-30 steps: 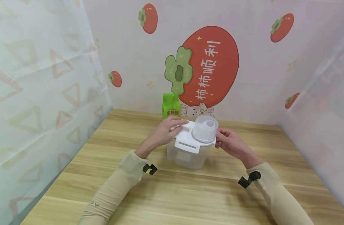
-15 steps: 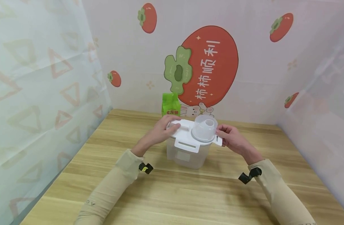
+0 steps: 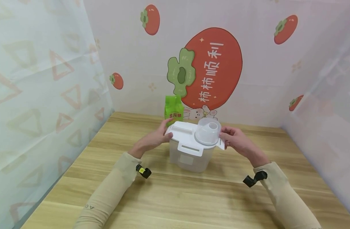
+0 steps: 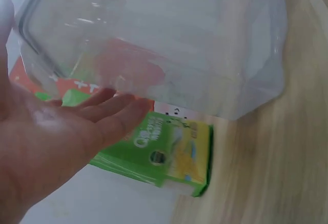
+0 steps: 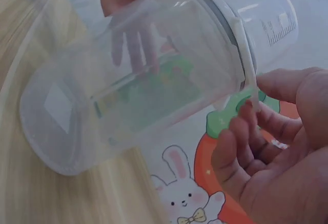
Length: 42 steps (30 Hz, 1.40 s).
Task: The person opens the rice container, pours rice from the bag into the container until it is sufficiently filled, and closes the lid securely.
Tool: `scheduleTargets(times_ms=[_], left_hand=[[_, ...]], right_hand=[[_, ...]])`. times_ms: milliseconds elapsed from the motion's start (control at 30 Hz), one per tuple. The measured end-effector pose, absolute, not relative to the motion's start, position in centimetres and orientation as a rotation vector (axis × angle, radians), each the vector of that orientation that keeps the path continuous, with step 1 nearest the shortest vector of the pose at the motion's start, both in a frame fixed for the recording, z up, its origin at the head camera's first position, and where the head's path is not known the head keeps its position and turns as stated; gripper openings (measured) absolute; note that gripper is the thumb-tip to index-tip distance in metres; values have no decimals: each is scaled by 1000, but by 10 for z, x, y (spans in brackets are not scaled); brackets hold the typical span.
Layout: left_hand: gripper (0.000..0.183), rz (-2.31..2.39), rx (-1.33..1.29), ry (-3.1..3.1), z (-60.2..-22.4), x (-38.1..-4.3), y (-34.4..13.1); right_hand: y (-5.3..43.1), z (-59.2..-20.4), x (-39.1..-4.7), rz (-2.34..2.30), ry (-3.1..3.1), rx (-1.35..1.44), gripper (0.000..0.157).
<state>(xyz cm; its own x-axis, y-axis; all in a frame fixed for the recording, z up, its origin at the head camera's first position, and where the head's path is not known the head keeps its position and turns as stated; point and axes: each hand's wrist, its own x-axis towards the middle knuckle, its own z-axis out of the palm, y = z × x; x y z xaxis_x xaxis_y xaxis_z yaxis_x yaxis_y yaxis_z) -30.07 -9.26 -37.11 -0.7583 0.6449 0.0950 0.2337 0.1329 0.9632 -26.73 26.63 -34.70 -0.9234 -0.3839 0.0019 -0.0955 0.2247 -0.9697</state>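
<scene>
A clear plastic storage box [image 3: 192,160] stands upright on the table, with a white lid [image 3: 179,136] and a clear measuring cup [image 3: 206,135] upside down on top. The front latch [image 3: 190,152] sticks outward from the lid. At the box's left end my left hand [image 3: 152,140] has its thumb near the lid's edge; its fingers [image 4: 115,114] stretch straight along the far side in the left wrist view. My right hand [image 3: 239,142] pinches the raised latch [image 3: 221,144] at the right end, thumb above and curled fingers [image 5: 241,137] below.
A green packet [image 3: 174,111] with yellow and red print stands behind the box, partly hidden by it. The wooden table [image 3: 175,197] reaches a patterned back wall [image 3: 261,63], with patterned sheets at both sides.
My left hand has slid left from the lid's handle to the left end of the box. The right-end latch has swung up and outward in my right hand's fingers.
</scene>
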Motion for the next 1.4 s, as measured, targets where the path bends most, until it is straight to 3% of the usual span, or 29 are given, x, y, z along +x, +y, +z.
scheduleTargets(times_ms=[300,500,567,900,1067,1400], left_hand=[[135,1626,955,1917,-389,-306,-92],[90,1504,1013,1975,-397,-307,-88],[83,1482,1000,2012,-398,-306,-86],[86,1462,1009,2078,-396,-303,-82],[85,1447,1055,2091,-395,-305,-81],[88,1412,1033,2113,-397,-305,-81]], right_hand=[[247,-327,-259,-1886,2366,-535,32],[234,-314,-249,-1860,2492,-560,46],[228,-315,-247,-1820,2547,-571,46],[213,-325,-244,-1811,2661,-749,39],[208,-330,-244,-1732,2784,-917,52],[206,-335,-241,-1843,2813,-882,51]])
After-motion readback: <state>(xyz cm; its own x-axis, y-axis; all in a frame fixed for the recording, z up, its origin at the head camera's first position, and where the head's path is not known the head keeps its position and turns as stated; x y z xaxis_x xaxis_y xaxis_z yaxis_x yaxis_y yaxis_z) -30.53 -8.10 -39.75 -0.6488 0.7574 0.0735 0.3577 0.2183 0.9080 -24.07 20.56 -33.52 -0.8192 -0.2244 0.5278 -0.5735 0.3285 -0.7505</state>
